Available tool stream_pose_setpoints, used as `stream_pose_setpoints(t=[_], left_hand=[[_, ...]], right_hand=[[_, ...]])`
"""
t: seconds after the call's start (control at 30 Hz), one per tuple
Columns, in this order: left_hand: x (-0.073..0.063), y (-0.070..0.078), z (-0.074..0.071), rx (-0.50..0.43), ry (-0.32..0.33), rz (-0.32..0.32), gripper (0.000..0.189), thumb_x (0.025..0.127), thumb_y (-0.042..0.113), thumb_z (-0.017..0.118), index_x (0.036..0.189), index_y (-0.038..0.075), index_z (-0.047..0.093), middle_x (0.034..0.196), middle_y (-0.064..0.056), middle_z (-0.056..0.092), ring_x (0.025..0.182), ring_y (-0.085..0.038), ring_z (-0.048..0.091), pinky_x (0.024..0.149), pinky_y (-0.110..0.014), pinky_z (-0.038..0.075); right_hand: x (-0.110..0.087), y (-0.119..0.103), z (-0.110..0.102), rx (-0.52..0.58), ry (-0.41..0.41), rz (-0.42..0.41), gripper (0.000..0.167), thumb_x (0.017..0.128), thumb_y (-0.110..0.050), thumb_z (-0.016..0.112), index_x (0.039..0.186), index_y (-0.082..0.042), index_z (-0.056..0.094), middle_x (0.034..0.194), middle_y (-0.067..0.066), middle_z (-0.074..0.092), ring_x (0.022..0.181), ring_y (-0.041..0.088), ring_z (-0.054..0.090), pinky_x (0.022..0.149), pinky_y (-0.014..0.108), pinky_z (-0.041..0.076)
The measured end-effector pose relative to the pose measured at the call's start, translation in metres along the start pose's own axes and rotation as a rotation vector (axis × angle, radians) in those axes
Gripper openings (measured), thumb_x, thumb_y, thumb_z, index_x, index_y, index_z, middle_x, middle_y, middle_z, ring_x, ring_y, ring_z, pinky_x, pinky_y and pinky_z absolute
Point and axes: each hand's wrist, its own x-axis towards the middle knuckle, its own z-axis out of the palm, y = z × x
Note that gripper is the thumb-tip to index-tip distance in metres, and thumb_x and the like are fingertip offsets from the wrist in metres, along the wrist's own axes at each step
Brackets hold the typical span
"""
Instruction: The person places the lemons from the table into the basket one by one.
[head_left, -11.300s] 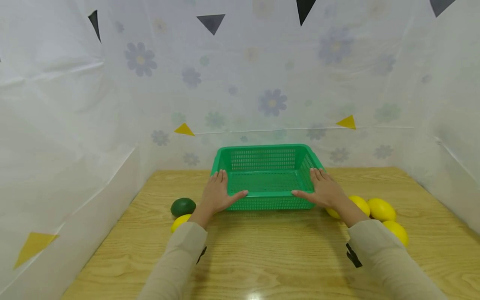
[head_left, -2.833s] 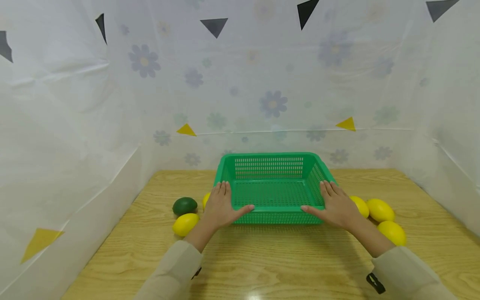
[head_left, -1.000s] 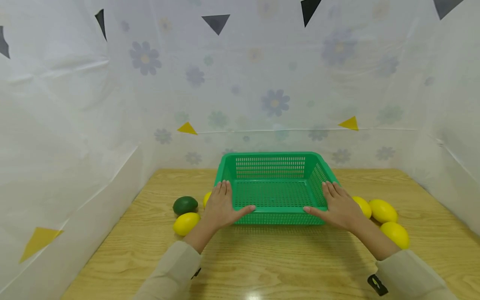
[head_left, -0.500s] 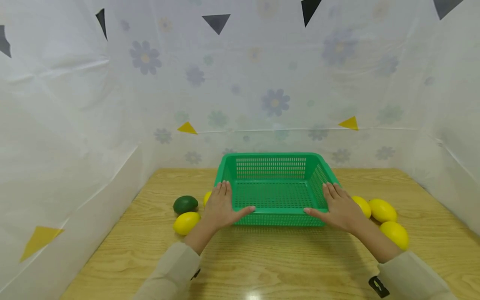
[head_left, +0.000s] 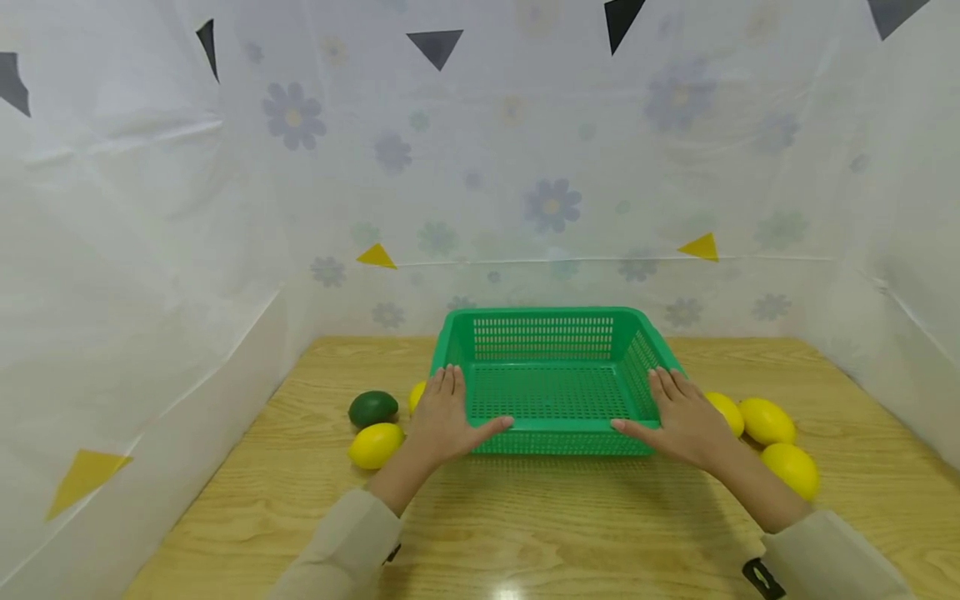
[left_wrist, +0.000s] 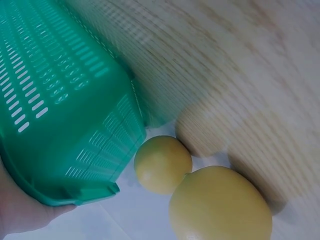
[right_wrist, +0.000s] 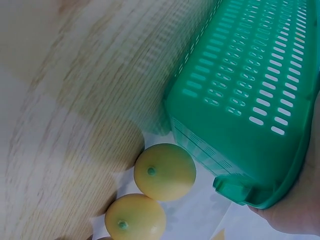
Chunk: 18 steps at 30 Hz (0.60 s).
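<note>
A green slotted plastic basket (head_left: pixel 562 426) stands on the table between both hands, with nothing inside. The left hand (head_left: pixel 447 425) lies at its near left corner, fingers straight along the side rim and thumb stretched over the front rim. Mirroring it, the right hand (head_left: pixel 687 427) rests at the near right corner. In the left wrist view the left hand (left_wrist: pixel 22 210) touches the rim from outside; the right wrist view has the right hand (right_wrist: pixel 300 205) against the other end. Beside the left hand sit a dark green avocado-like fruit (head_left: pixel 373 409) and a lemon (head_left: pixel 377 446).
Another lemon (head_left: pixel 417 396) is partly hidden behind the left hand. Right of the right hand lie a half-covered lemon (head_left: pixel 726 413), a second lemon (head_left: pixel 767 421) and a nearer lemon (head_left: pixel 792 472). Patterned white sheeting (head_left: pixel 495 167) encloses the wooden table (head_left: pixel 540 533).
Since the oldest frame, the basket and both hands on it have come nearer the person. Over the last second they shift only slightly closer; the fruits hardly differ.
</note>
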Motion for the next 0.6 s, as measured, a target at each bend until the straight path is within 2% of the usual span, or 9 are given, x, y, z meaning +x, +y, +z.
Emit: stream_pose_setpoints(t=[0.6], left_hand=[[-0.0063,0.0014,-0.0016,0.000,0.004,0.001,0.103,0.082,0.071,0.045,0.145,-0.007,0.020,0.152,-0.024,0.018,0.142,-0.037,0.016,0.116,-0.045,0.019]], right_hand=[[-0.0030,-0.0017,-0.0007,-0.015,0.028,-0.015,0.099,0.084,-0.063,0.050,0.139,0.016,0.025,0.145,0.035,0.023,0.134,0.051,0.021,0.109,0.059,0.018]])
